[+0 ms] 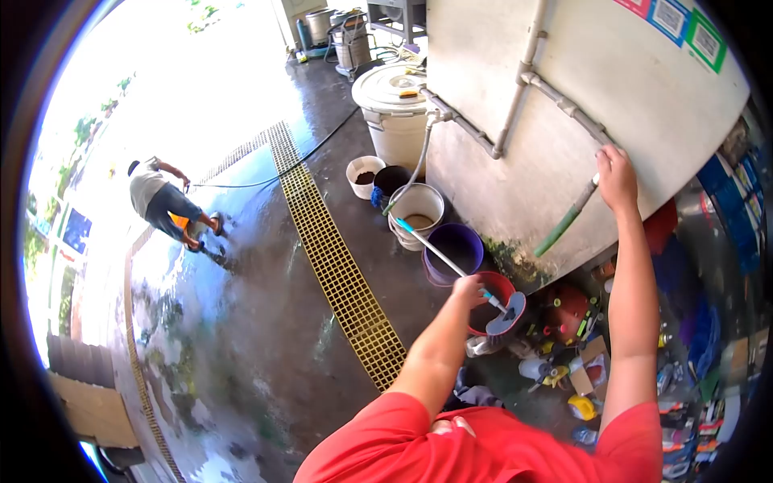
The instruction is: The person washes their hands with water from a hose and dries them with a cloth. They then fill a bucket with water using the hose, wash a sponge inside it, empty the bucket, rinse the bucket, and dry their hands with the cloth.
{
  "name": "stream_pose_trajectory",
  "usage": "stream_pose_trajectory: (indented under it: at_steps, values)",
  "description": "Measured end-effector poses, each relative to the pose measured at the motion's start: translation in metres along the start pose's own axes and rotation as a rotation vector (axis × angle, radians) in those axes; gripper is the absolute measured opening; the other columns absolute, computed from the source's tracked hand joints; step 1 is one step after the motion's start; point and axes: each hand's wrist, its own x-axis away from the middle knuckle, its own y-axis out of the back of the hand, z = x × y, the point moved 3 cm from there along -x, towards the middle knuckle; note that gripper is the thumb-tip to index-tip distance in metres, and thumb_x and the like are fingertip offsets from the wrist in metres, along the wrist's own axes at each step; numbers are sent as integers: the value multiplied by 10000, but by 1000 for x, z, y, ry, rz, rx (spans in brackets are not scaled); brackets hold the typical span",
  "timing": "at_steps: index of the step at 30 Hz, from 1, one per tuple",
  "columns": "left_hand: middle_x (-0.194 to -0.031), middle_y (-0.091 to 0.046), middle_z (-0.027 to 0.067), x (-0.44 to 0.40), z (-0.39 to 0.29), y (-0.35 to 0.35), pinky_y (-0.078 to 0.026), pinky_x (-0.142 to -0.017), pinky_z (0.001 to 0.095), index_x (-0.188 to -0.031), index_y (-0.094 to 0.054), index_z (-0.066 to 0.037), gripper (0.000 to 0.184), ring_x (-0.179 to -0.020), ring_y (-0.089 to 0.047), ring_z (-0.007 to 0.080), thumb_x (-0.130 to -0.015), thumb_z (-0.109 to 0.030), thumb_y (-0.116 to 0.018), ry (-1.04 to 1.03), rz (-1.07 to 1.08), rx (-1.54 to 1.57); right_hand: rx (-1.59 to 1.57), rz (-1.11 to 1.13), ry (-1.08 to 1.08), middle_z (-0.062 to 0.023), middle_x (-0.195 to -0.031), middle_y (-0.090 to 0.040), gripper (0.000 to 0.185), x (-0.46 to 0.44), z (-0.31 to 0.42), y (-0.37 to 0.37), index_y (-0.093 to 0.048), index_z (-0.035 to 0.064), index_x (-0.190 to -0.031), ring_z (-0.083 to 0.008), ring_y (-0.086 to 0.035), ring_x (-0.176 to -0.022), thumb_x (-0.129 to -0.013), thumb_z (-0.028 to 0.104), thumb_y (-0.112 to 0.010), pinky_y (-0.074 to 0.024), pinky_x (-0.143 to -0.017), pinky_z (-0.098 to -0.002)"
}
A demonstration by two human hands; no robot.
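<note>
My left hand [469,293] is closed round the pole of a brush [435,251] with a pale shaft and turquoise ends. The brush's grey head [506,314] rests at the mouth of a red bucket [490,281]. Higher up on the right, my right hand [617,177] is closed at the end of a grey wall pipe [568,107]; its fingers hide what they grip, perhaps a tap. Just below that hand, a short green hose [557,233] hangs by the wall, its open end pointing down.
A purple bucket [453,250], a white bucket [419,210] and a lidded bin [396,121] line the wall. A yellow floor grating [336,272] crosses the wet floor. Far left, another person [165,201] bends over with a dark hose. Bottles and boxes [592,362] clutter the lower right.
</note>
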Motion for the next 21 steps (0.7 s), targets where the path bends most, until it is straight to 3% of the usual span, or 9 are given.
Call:
stream_pose_trajectory:
  at_steps: [2,5,8,12,15,17,21]
  values:
    - [-1492,-214,226,-5,3,-57,-271,-1067,568,-1417,-211,38,581,-1352,-218,455,-948,-244,-407,64,49,150,-47,28,25,-199,-939,-603,224,-2,0,3,-603,36,-959,-386,-570,-907,-905,231,-509,-459,-784,-438]
    - [-1459,-276,196,-35,16,-94,-330,-1041,564,-1422,-298,-89,460,-1326,-303,400,-973,-175,-348,84,23,340,-114,25,57,-186,-934,-600,212,2,5,5,-604,38,-966,-367,-570,-905,-909,221,-513,-456,-783,-414]
    - [-1474,-243,231,-46,21,-111,-328,-1040,562,-1432,-253,-57,491,-1335,-285,412,-966,-181,-346,17,4,423,-179,76,14,-172,-942,-599,212,5,6,6,-607,41,-982,-349,-571,-917,-917,215,-505,-456,-795,-397]
    - [-1475,-237,234,-68,28,-118,-341,-1034,560,-1426,-265,-61,472,-1336,-289,410,-967,-156,-320,0,-14,450,-233,47,115,-163,-970,-599,231,6,-2,5,-609,46,-1038,-334,-571,-938,-927,212,-493,-454,-811,-385]
    - [-1397,-353,227,-82,38,-118,-385,-996,565,-1394,-329,-63,440,-1242,-410,407,-965,-162,-332,-10,-67,448,-284,67,131,-161,-992,-600,250,10,-4,6,-608,39,-1066,-334,-569,-955,-929,212,-489,-452,-822,-384]
    - [-1238,-473,205,-89,44,-116,-431,-945,566,-1347,-393,-67,402,-1084,-512,388,-960,-170,-360,0,-104,434,-308,82,133,-161,-1003,-602,260,11,-6,5,-608,33,-1076,-335,-567,-966,-929,211,-487,-451,-828,-382]
    - [-1089,-521,186,-106,58,-112,-475,-877,560,-1305,-436,-71,374,-957,-543,363,-951,-183,-399,-2,-165,472,-341,3,155,-168,-1104,-576,316,19,-4,4,-534,11,-1194,-297,-573,-975,-941,195,-494,-454,-833,-350]
